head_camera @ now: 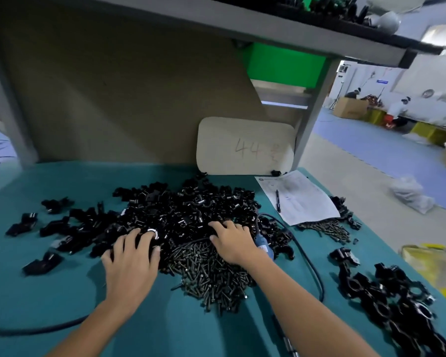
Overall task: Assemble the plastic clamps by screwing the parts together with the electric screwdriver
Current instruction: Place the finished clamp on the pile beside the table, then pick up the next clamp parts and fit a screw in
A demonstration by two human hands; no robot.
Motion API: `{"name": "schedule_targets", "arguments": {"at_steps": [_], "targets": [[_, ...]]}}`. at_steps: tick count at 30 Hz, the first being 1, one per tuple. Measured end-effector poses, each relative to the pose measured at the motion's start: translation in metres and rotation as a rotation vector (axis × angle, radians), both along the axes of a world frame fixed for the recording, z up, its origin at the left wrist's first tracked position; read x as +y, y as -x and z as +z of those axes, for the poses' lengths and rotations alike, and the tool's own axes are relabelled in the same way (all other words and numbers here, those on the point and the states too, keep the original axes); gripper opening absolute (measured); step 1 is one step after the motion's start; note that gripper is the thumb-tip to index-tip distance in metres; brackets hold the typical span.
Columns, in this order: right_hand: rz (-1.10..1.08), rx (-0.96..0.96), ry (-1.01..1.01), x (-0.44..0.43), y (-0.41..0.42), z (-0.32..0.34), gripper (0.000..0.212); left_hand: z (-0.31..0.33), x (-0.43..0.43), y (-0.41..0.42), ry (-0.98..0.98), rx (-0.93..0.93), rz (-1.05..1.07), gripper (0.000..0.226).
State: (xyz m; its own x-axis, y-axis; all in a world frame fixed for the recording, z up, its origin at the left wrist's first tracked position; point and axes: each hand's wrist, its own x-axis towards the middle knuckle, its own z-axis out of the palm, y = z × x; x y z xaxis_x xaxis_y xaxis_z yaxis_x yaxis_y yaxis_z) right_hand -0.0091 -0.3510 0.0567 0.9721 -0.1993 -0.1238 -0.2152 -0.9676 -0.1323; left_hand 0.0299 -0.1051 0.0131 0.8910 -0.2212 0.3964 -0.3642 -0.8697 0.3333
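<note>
Left hand point(131, 261) splayed loose on clamp halves point(186, 212), probably sorting | right hand point(232, 240) fingertips buried in the pile, grasp unclear | screwdriver point(264, 247) under right wrist, handy | screws point(211, 271) heaped between hands | assembled clamps point(386, 302) set aside beyond right forearm

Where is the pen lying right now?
In the head view, the pen lies on the printed sheet at the far right of the table, just right of the pile of black clamp parts.

Factory floor, workbench point(62, 253) (clamp parts point(180, 210) heaped); cartons point(350, 106)
</note>
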Motion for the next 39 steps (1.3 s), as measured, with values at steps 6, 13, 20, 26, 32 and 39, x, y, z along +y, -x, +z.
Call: {"name": "schedule_targets", "arguments": {"at_steps": [6,13,20,26,32,39], "targets": [[-0.067,-0.06,-0.094,-0.001,0.002,0.002,0.041,-0.001,-0.003,-0.004,0.087,0.011,-0.015,0.025],[-0.19,0.051,-0.132,-0.002,-0.015,0.01,0.036,0.014,-0.002,0.005,0.29,-0.147,-0.189,0.013],[-0.304,-0.392,-0.336,0.007,0.001,0.01,0.023,0.042,-0.011,0.024,0.576,0.061,-0.311,0.015],[-0.403,-0.751,-0.991,0.069,0.071,0.002,0.023,0.038,-0.037,0.041,0.909,0.5,-0.16,0.014],[-0.35,-0.852,-0.845,0.105,0.117,-0.031,0.02,0.029,-0.037,0.054,0.908,0.526,-0.183,0.015],[-0.296,-0.902,-0.655,0.113,0.125,-0.04,0.021,0.02,-0.027,0.073,0.568,0.421,-0.33,0.05]]}}
